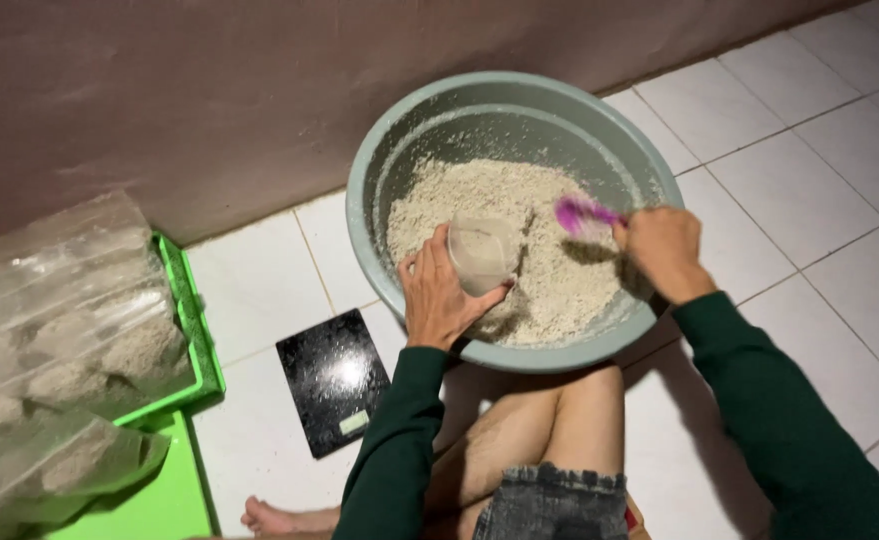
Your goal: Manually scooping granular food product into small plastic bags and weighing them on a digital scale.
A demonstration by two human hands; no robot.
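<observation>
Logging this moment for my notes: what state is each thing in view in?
Grey basin: upright on the tiled floor, partly filled with pale grainy mix.
Small clear bag: held open over the mix by left hand.
Purple scoop: gripped by right hand, over the mix.
Black scale: flat on floor, nothing on it.
Filled bags: stacked in green tray.

A large round grey-green plastic basin (599, 130) sits on the white tiled floor (799, 190) at upper centre of the frame, close to the brown wall (209, 90) behind it. Pale crumbly mix (549, 280) lies inside the basin. A small clear plastic bag (481, 252) and a pink plastic scoop (581, 213) are over the mix, the scoop to the right of the bag. A flat black rectangular scale (334, 380) lies on the floor at lower left of the basin. Farther left, clear plastic bags filled with the mix (59, 340) are piled in a bright green plastic tray (194, 330).
</observation>
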